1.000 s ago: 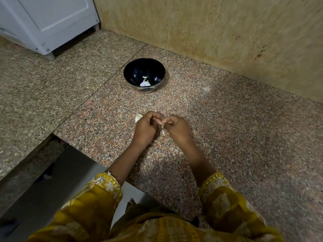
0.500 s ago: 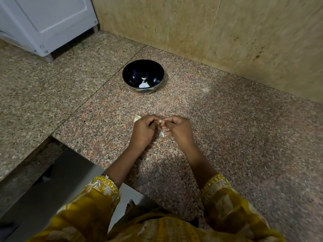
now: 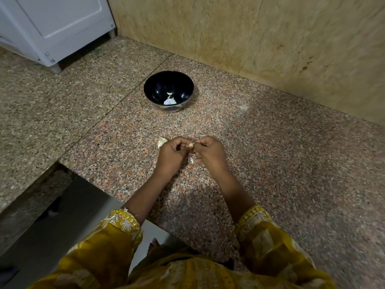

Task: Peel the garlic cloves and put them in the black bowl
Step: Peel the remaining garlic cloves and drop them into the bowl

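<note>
My left hand (image 3: 171, 154) and my right hand (image 3: 209, 152) meet over the granite counter (image 3: 281, 163), fingers curled. Between their fingertips they pinch one small pale garlic clove (image 3: 190, 145). A scrap of papery garlic skin (image 3: 191, 160) shows just below the hands. Another garlic clove (image 3: 161, 141), unpeeled, lies on the counter touching the far side of my left hand. The black bowl (image 3: 155, 88) stands farther back, near the wall, with a few white garlic pieces (image 3: 170, 100) at its bottom.
A beige stone wall (image 3: 250, 34) runs along the back of the counter. A white appliance (image 3: 52, 28) stands on feet at the far left. The counter's front edge drops to a grey floor (image 3: 62, 226) at the lower left.
Both hands stayed together on the clove and have shifted only slightly. The view has tilted a little, so the bowl sits lower in the frame.
</note>
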